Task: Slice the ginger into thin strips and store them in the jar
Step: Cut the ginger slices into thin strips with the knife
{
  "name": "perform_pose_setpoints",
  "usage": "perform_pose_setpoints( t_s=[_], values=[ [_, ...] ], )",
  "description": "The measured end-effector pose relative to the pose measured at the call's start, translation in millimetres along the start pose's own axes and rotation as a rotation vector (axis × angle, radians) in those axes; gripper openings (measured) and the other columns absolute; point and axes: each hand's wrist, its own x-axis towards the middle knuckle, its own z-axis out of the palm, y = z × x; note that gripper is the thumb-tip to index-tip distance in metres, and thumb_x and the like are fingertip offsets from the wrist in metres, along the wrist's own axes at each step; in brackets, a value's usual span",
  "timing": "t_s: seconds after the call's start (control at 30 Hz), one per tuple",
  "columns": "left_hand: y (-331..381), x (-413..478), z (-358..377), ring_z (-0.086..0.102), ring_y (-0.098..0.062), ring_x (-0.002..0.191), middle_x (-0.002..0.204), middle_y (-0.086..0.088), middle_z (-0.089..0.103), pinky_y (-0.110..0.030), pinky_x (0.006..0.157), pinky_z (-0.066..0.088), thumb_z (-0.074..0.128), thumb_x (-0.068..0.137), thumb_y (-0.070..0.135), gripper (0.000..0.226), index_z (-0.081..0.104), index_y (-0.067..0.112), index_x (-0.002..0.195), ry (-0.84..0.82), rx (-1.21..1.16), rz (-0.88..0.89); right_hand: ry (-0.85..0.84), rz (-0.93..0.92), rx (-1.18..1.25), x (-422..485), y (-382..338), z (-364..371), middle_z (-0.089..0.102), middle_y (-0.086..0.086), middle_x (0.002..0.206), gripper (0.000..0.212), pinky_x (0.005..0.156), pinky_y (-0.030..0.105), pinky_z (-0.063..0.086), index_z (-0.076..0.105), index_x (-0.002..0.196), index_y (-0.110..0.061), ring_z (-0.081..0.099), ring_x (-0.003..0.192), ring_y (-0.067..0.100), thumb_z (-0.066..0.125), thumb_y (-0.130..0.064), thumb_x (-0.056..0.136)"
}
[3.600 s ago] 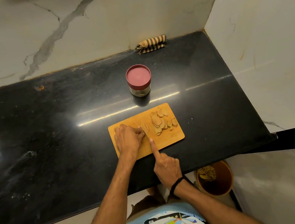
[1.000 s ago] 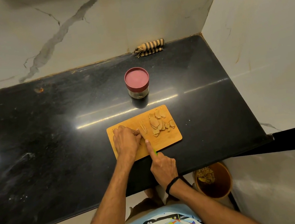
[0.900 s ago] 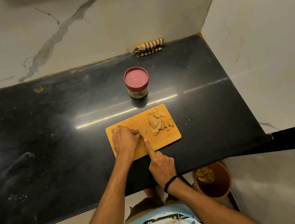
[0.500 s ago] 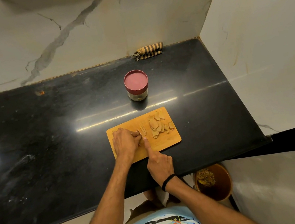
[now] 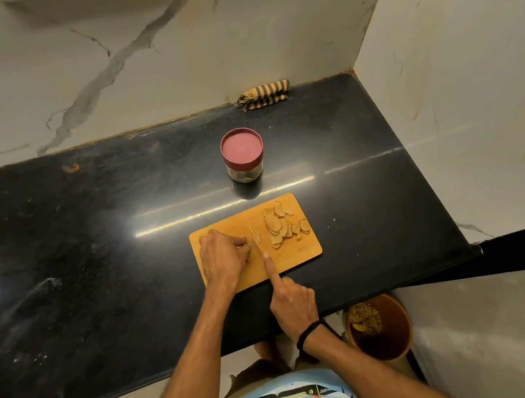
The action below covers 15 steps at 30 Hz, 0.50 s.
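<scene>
Mid strip-cutting — left hand clamps a hidden ginger piece at the board's 9 o'clock, right hand grips the knife; next needs close parallel cuts — slices at 2, lidded jar at 12 o'clock.

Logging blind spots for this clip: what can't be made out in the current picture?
Head view only:
- Knife: the right hand covers the handle; blade edge-on, too thin to see.
- Ginger piece being cut: under the curled fingers of the left hand.
- Jar contents: lid on, glass too small.
- Bin contents below the counter: dim, too small.
</scene>
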Motion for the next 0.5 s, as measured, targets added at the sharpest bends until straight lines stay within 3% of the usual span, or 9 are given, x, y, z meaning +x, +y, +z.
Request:
perform_pose_setpoints(
  t_s=[0.3, 0.5],
  values=[
    [1, 0, -2, 0.063, -0.018, 0.081, 0.091, 0.004, 0.073, -0.038, 0.076, 0.059, 0.083, 0.079, 0.039, 0.027, 0.080, 0.025, 0.101, -0.018, -0.029, -0.015, -0.009, -0.009, 0.106, 1, 3, 0, 0.030, -0.008, 0.055, 0.084, 0.041, 0.021, 0.023, 0.037, 0.150, -0.019, 0.024, 0.043, 0.005, 0.072, -0.001, 0.074],
    [7, -9, -18, 0.057, -0.020, 0.096, 0.100, -0.003, 0.067, -0.037, 0.091, 0.051, 0.077, 0.086, 0.033, 0.030, 0.076, 0.019, 0.112, 0.047, -0.116, 0.033, -0.003, 0.084, 0.181, 9, 4, 1, 0.034, -0.009, 0.055, 0.079, 0.045, 0.021, 0.024, 0.032, 0.152, -0.019, 0.026, 0.043, 0.005, 0.066, -0.002, 0.083]
  ],
)
